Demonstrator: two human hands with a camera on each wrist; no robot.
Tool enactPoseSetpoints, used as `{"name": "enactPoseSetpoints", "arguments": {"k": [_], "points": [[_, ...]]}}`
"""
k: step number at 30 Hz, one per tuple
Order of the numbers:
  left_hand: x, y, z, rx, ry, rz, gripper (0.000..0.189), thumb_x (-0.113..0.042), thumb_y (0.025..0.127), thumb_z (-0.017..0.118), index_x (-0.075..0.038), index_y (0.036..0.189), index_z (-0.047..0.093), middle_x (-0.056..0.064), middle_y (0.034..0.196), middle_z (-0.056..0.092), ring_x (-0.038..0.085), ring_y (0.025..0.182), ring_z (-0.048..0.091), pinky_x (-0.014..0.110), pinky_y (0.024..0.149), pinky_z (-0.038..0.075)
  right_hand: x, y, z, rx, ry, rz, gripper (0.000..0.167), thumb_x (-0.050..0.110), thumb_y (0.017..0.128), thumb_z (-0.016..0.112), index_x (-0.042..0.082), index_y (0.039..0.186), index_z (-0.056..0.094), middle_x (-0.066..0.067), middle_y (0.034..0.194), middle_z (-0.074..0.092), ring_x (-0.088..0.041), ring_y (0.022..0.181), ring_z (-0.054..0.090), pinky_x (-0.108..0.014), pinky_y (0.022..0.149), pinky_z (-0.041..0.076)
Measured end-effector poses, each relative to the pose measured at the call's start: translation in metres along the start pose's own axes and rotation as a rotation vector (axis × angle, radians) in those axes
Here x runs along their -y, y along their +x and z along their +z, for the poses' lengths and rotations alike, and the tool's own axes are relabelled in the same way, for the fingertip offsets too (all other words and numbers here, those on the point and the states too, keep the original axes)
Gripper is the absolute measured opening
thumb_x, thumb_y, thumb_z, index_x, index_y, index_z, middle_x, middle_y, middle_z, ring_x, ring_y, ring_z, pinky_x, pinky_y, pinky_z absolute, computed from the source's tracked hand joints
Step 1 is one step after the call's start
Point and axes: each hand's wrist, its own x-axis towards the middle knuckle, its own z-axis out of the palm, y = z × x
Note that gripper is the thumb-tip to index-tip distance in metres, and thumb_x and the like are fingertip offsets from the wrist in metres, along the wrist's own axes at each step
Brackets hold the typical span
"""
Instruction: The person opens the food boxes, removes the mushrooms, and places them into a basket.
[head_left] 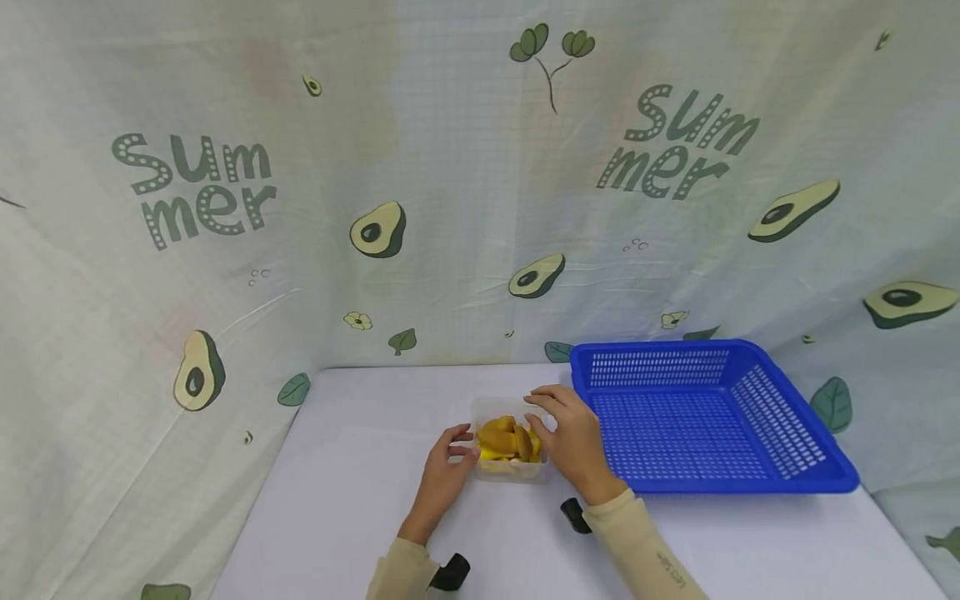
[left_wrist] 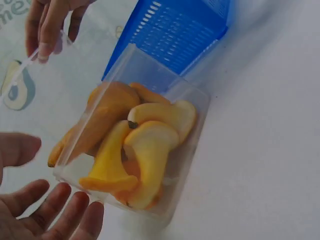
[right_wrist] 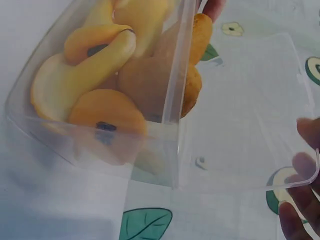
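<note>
A clear plastic box (head_left: 513, 472) stands on the table and holds several yellow and orange pieces (left_wrist: 145, 145), some curved with flared, mushroom-like ends and dark tips. At the box's left side is my left hand (head_left: 447, 473), fingers spread and fingertips right at the wall. My right hand (head_left: 573, 433) pinches the edge of a clear lid (right_wrist: 240, 125) between thumb and fingers. The lid is tilted up beside the box's rim in the right wrist view. Some orange pieces rise above the rim there.
A large blue plastic basket (head_left: 675, 483) sits on the right of the white table (head_left: 360, 467), close to my right hand. Behind the table hangs a pale cloth (head_left: 450, 167) printed with avocados and leaves. Black straps (head_left: 451, 573) are at both wrists.
</note>
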Motion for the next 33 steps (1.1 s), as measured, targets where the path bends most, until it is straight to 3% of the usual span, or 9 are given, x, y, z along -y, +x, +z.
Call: {"name": "enactPoseSetpoints", "arguments": {"k": [3,6,12,17,26,33], "points": [[-0.002,0.003,0.001,-0.017,-0.008,-0.006,0.046,-0.005,0.097,0.070,0.004,0.141,0.058,0.018,0.123,0.064,0.024,0.100,0.066,0.024,0.078,0.060,-0.001,0.002,0.000,-0.047,0.007,0.023,0.027,-0.002,0.077,0.092,0.006,0.100,0.080,-0.008,0.106,0.072,-0.027,0.099,0.070,-0.045,0.084,0.066],[-0.003,0.005,0.001,-0.031,-0.048,-0.034,0.046,0.003,0.094,0.069,0.008,0.138,0.058,0.018,0.115,0.063,0.019,0.090,0.064,0.024,0.072,0.063,-0.001,0.003,0.001,-0.085,0.014,0.046,0.025,-0.005,0.077,0.091,0.006,0.095,0.078,-0.008,0.102,0.070,-0.027,0.096,0.068,-0.045,0.082,0.066],[-0.007,0.008,0.003,-0.051,-0.195,-0.149,0.045,0.010,0.092,0.069,0.012,0.136,0.059,0.017,0.107,0.062,0.015,0.082,0.063,0.029,0.073,0.066,-0.002,0.006,0.003,-0.134,0.013,0.079,0.021,-0.007,0.078,0.090,0.005,0.093,0.080,-0.008,0.099,0.069,-0.028,0.094,0.066,-0.045,0.074,0.064],[-0.010,0.008,0.003,-0.044,-0.285,-0.184,0.045,0.012,0.092,0.069,0.016,0.136,0.057,0.020,0.109,0.061,0.014,0.080,0.065,0.029,0.074,0.067,0.000,0.008,0.004,-0.160,0.003,0.103,0.022,-0.010,0.079,0.088,0.003,0.097,0.083,-0.011,0.100,0.069,-0.029,0.093,0.065,-0.045,0.071,0.063],[-0.012,0.006,0.002,-0.066,-0.321,-0.209,0.042,0.013,0.092,0.069,0.016,0.133,0.060,0.022,0.111,0.062,0.014,0.079,0.065,0.031,0.075,0.067,0.003,0.012,0.006,-0.097,-0.001,0.145,0.039,-0.013,0.081,0.083,-0.001,0.118,0.079,-0.019,0.117,0.063,-0.034,0.101,0.063,-0.045,0.072,0.063],[-0.010,0.002,0.005,-0.092,-0.338,-0.225,0.042,0.013,0.091,0.068,0.017,0.132,0.061,0.023,0.111,0.062,0.013,0.078,0.064,0.027,0.073,0.066,0.002,0.015,0.008,-0.008,-0.044,0.116,0.051,-0.012,0.084,0.081,-0.005,0.133,0.070,-0.024,0.128,0.058,-0.038,0.111,0.061,-0.043,0.071,0.064]]}}
